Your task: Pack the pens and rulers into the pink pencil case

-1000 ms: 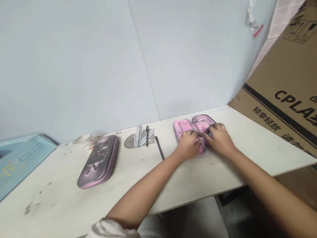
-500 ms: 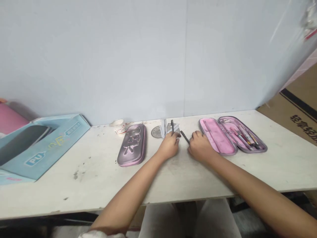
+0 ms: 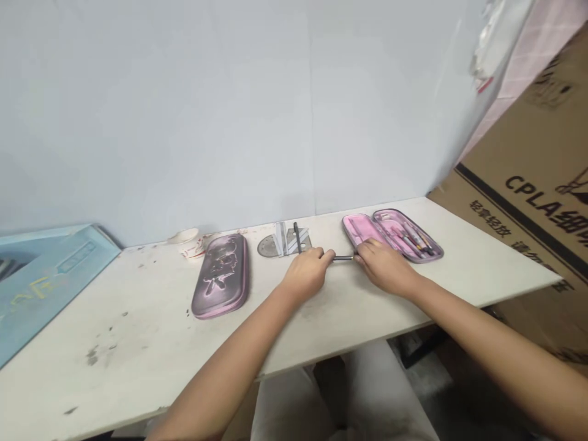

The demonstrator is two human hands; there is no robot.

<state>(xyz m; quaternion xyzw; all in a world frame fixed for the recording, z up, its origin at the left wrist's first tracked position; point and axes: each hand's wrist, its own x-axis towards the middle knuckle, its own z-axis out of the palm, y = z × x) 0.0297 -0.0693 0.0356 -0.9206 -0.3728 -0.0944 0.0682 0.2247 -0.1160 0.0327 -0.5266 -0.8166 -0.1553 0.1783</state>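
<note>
left hand (image 3: 307, 274) and right hand (image 3: 383, 267) pinch a slim dark pen (image 3: 342, 258) above a scuffed pale desk (image 3: 138, 318).
the fingers (image 3: 327, 257) of each hand close narrowly on opposite ends of the pen, its long axis running left to right in the gap between them, with neither hand clearly nearer. just beyond the right hand lies an open pink zip case (image 3: 390, 236), soft-lined and holding pens. to the left sit a metal protractor (image 3: 267, 246) and a closed, glossy purple hard case (image 3: 220, 275), rounded and long.
</note>
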